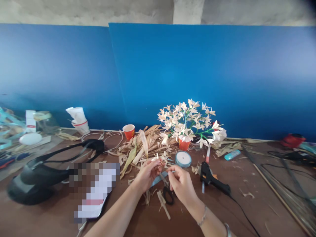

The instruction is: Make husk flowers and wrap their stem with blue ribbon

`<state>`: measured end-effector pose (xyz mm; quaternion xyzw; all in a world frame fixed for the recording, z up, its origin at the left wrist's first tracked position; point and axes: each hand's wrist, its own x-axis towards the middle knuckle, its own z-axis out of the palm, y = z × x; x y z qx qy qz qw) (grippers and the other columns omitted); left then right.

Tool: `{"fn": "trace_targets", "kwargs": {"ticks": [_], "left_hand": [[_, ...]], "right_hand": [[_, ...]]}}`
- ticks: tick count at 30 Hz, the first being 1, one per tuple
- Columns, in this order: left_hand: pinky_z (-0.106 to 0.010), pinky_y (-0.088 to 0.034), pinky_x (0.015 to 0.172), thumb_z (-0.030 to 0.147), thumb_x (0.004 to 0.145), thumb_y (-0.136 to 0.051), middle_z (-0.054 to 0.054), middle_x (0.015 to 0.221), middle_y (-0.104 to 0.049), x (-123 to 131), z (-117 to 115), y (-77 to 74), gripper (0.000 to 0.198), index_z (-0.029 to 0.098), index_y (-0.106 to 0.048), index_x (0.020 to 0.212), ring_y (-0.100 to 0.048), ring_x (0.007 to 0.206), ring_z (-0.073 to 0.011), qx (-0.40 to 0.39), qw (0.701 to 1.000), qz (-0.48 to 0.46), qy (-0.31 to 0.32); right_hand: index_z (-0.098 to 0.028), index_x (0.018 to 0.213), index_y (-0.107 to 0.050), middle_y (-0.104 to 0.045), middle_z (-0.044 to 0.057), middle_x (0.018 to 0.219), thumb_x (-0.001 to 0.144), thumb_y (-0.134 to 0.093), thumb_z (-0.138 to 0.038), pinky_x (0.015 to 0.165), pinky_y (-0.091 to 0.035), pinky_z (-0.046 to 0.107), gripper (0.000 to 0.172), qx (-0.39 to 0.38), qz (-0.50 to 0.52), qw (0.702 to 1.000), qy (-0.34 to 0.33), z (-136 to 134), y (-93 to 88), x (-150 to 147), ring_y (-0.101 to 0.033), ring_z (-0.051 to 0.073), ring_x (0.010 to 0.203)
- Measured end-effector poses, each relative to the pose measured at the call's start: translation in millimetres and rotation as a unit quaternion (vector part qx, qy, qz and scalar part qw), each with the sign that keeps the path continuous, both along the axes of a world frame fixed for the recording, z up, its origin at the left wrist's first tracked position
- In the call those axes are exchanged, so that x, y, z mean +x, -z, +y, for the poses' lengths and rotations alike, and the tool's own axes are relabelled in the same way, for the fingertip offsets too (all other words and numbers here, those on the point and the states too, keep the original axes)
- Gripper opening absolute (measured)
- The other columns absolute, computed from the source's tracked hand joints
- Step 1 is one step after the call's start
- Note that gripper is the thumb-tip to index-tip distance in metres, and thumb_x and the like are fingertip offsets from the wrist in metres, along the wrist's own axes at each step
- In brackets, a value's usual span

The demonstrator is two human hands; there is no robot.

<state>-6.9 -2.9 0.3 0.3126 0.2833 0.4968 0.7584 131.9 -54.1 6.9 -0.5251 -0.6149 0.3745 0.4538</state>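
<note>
My left hand [148,173] is pinched on a small pale husk flower [156,158] at its fingertips, over the brown table [247,204]. My right hand [179,182] is closed close beside it, fingers pinched on something thin that I cannot make out. A light blue ribbon strip [158,179] runs beneath both hands. Black-handled scissors [167,192] lie on the table just under my right hand. A roll of pale blue ribbon [183,159] lies just beyond my hands.
A heap of dry corn husks [140,146] spreads behind my hands. A bouquet of husk flowers [189,120] stands in an orange cup [184,144]. A black glue gun [212,179] lies to the right, another orange cup [128,131] at the back, a black bag [37,177] to the left.
</note>
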Motion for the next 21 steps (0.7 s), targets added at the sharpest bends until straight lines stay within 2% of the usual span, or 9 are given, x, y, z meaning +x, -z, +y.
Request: {"fn": "trace_targets", "kwargs": {"ticks": [21], "left_hand": [[-0.014, -0.038, 0.045, 0.021, 0.067, -0.067, -0.003, 0.065, -0.064, 3.0, -2.2, -1.0, 0.014, 0.009, -0.065, 0.073, -0.049, 0.046, -0.0038, 0.024, 0.999, 0.031, 0.009]], "right_hand": [[-0.015, 0.080, -0.055, -0.047, -0.005, 0.044, 0.079, -0.043, -0.029, 0.040, -0.031, 0.019, 0.019, -0.004, 0.002, 1.000, -0.008, 0.7, 2.6, 0.3, -0.044, 0.009, 0.038]]}}
